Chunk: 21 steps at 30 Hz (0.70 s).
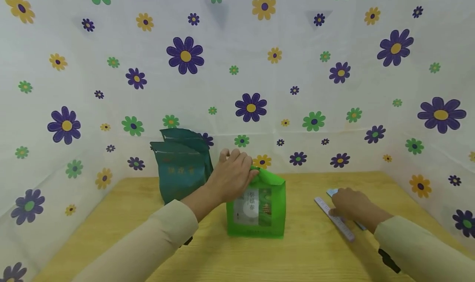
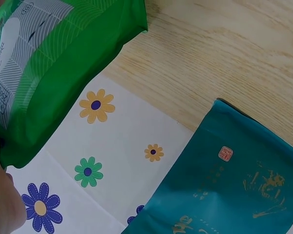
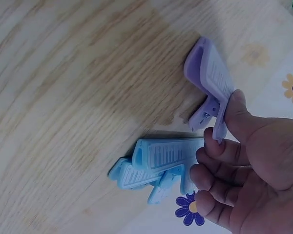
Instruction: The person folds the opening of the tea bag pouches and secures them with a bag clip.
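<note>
On either side of the green bag (image 1: 256, 210), and closest to the viewer, stretched two pale sleeves (image 1: 148, 245). To the bag's right, across a stretch of bare table (image 1: 302, 253), lay the purple clip (image 1: 335, 219), with the right hand (image 1: 350, 203) over it. That hand was much the nearer one to the clip, which showed on its bag-facing side. The clip's long axis ran aslant: its far end pointed inward toward the bag, while its near end swung outward, away from it. The right hand had a light grasp there, the thumb (image 3: 241, 114) against a handle and the index fingertip at the handle's lower end; whether the clip had left the table could not be told. Farther right of the bag than the purple clip, close by the curled fingers, were light blue clips (image 3: 161, 158), partly hidden by the hand.

At the bag's top, the left hand (image 1: 233, 172) gripped the gathered edge, and the bag stood upright beneath it. Left of the bag and a little behind it, two teal bags (image 1: 182, 170) stood one before the other. Beyond the bag hung a flowered cloth (image 1: 222, 88).
</note>
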Each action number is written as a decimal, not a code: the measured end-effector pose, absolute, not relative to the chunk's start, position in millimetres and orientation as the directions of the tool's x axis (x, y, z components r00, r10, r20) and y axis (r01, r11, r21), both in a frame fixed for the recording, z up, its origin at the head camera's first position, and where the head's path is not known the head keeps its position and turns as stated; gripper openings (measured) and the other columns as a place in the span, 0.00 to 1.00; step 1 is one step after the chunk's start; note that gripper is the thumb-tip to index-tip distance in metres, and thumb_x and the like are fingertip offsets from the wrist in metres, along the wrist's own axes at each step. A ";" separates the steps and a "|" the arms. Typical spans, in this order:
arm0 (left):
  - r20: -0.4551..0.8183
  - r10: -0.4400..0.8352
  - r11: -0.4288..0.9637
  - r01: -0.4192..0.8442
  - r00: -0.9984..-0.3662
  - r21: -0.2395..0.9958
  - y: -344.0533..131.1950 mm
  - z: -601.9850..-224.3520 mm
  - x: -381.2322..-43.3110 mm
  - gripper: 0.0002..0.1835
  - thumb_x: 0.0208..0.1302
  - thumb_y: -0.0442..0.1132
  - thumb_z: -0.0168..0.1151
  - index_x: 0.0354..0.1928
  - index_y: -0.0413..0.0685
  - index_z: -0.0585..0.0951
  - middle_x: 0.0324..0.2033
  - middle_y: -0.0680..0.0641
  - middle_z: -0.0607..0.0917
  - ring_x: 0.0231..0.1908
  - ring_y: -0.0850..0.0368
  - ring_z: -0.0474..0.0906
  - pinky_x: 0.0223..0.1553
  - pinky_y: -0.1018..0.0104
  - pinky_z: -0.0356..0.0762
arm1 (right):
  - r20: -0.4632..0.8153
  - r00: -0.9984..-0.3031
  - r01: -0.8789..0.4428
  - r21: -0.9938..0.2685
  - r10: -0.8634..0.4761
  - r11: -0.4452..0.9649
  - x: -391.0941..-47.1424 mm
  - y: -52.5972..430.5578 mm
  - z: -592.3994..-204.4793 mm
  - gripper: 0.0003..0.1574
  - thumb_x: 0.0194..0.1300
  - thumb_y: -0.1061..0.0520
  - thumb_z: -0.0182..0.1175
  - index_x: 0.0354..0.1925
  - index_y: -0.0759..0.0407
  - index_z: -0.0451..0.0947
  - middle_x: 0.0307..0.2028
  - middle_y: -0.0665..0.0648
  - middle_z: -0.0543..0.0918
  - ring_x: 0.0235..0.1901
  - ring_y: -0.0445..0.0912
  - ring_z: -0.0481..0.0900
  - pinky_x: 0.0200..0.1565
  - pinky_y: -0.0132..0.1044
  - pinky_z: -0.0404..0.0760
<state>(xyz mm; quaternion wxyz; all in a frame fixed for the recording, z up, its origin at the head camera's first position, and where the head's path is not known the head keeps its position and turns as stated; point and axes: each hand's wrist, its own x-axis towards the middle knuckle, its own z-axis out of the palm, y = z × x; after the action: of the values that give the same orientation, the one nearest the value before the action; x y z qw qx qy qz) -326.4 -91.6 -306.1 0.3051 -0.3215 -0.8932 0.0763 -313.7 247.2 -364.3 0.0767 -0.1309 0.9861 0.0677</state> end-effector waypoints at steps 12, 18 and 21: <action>0.513 0.630 0.773 0.538 -0.583 -0.338 -94.2 -305.7 -325.0 0.17 0.73 0.55 0.34 0.35 0.52 0.66 0.26 0.54 0.63 0.33 0.56 0.57 0.45 0.54 0.50 | -0.175 -0.910 -0.387 0.035 -0.376 0.921 -311.4 229.6 -359.7 0.19 0.59 0.46 0.62 0.32 0.62 0.77 0.25 0.52 0.74 0.26 0.44 0.70 0.32 0.40 0.73; 0.531 0.633 0.769 0.538 -0.563 -0.345 -93.2 -308.0 -325.1 0.16 0.72 0.55 0.36 0.34 0.52 0.66 0.25 0.54 0.63 0.32 0.56 0.57 0.45 0.54 0.50 | -0.099 -0.877 -0.480 0.121 -0.470 0.869 -307.4 216.8 -359.6 0.14 0.57 0.49 0.64 0.28 0.58 0.75 0.23 0.49 0.75 0.22 0.41 0.69 0.29 0.38 0.74; 0.535 0.637 0.764 0.547 -0.555 -0.343 -94.2 -311.3 -323.6 0.16 0.72 0.55 0.38 0.34 0.52 0.66 0.25 0.54 0.62 0.32 0.56 0.57 0.44 0.54 0.50 | -0.069 -0.851 -0.525 0.173 -0.521 0.834 -307.2 212.9 -364.6 0.13 0.58 0.50 0.63 0.28 0.56 0.73 0.21 0.49 0.73 0.21 0.40 0.67 0.27 0.36 0.73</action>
<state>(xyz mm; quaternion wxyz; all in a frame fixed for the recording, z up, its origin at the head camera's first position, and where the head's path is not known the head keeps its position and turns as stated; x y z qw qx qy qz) -323.6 -94.2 -311.3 0.3302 -0.3366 -0.8792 0.0684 -307.2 212.9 -364.6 0.0097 -0.2731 0.9574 0.0930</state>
